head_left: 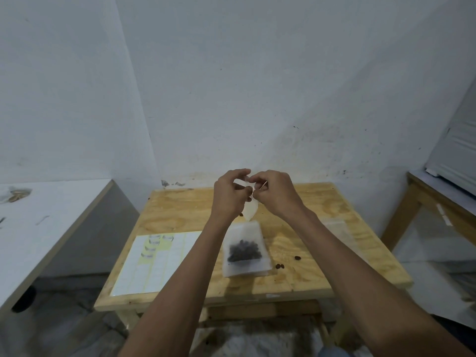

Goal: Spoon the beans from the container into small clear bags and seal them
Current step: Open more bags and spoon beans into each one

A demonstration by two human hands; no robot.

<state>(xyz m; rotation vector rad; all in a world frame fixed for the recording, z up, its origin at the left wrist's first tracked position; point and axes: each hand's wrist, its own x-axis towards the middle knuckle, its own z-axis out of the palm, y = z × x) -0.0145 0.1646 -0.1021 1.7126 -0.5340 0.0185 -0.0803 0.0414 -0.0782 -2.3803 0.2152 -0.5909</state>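
both hands pinch a small pale slip above a clear bag of beans.

the small clear plastic bag (245, 249), with dark brown beans (244, 250) inside, lies flat on the light plywood worktop (304, 210), in the middle, just below the hands. above it the left hand (228, 195) and the right hand (277, 193) are raised close together; the fingers of both are curled and pinch a small pale translucent slip (250, 210) that hangs down between them. what this slip is, i cannot tell. a few loose beans (279, 266) lie on the worktop to the right of the bag. to the left of the bag lies a white sheet of sticker labels (152, 264) with a yellow backing. another clear bag (337, 229), hard to see, lies flat further right.
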